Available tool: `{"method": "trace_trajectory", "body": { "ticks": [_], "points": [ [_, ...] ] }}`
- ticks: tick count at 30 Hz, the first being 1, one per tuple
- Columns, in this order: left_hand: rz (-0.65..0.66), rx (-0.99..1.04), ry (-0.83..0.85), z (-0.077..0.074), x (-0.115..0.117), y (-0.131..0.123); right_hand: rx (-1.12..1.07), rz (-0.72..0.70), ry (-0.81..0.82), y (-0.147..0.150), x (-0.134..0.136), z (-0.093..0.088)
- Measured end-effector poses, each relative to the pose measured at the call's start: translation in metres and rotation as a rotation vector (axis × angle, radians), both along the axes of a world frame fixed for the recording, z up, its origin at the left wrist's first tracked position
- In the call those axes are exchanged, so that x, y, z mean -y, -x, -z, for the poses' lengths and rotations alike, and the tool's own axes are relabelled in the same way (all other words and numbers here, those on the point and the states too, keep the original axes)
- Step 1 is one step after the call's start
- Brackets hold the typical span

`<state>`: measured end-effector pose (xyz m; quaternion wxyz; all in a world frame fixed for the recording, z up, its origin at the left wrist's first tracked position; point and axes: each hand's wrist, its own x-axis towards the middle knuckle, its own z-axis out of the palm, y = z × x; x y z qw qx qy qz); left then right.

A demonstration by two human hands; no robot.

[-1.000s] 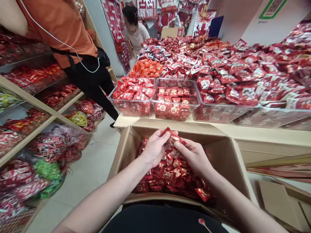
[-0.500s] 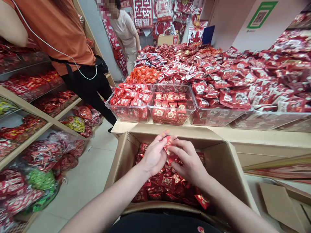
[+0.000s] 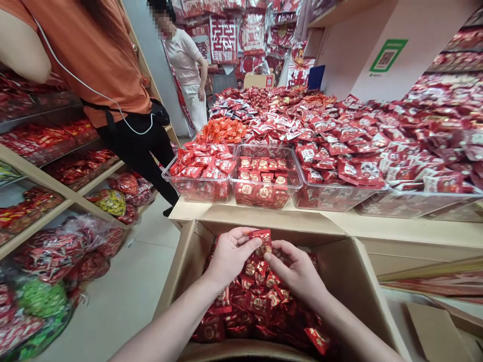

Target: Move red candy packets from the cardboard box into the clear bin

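My left hand [image 3: 228,255] and my right hand [image 3: 296,270] are together over an open cardboard box [image 3: 356,274] full of small red packets [image 3: 260,304]. Both pinch one small red packet [image 3: 261,240] held between their fingertips just above the pile. The left grips its left edge and the right its lower right side. Straight ahead on the counter stands a clear plastic bin [image 3: 266,181] partly filled with similar red packets.
A second clear bin [image 3: 199,173] of red packets sits to its left, with more bins and heaps of red packets [image 3: 354,141] across the counter. A person in an orange top [image 3: 101,75] stands by shelves on the left; another person [image 3: 186,65] stands farther back.
The view tilted so the box and hands sit lower in frame. My hands turned the packet and hold it flatter between the fingertips. The far person stepped left.
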<state>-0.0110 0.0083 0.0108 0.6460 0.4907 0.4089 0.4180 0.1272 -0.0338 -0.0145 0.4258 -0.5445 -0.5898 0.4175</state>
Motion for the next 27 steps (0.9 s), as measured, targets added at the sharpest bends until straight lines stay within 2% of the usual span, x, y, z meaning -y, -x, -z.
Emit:
{"method": "trace_trajectory", "body": {
  "ticks": [3, 5, 8, 10, 14, 18, 23, 27],
  "points": [
    [-0.012, -0.015, -0.003, -0.007, -0.006, 0.003, 0.188, -0.102, 0.019, -0.009, -0.002, -0.008],
    [-0.052, 0.004, -0.005, -0.011, -0.013, 0.007, 0.401, -0.21, 0.055, -0.017, -0.004, -0.008],
    [-0.164, 0.071, -0.053, -0.011, -0.023, 0.016, 0.774, -0.322, 0.19, -0.024, -0.008, 0.011],
    [-0.222, 0.121, -0.071, -0.006, -0.027, 0.022, 0.893, -0.373, 0.282, -0.022, -0.007, 0.033],
    [-0.207, 0.144, 0.003, 0.008, -0.02, 0.025, 0.829, -0.498, 0.34, -0.004, 0.005, 0.077],
    [-0.158, 0.11, 0.1, 0.015, -0.008, 0.019, 0.767, -0.499, 0.295, 0.01, 0.022, 0.098],
    [-0.056, 0.099, 0.159, 0.015, -0.004, 0.016, 0.696, -0.44, 0.188, 0.011, 0.021, 0.095],
    [-0.02, -0.125, 0.087, 0.02, -0.006, 0.022, 0.636, -0.417, 0.124, 0.001, 0.001, 0.079]
  ]
}}
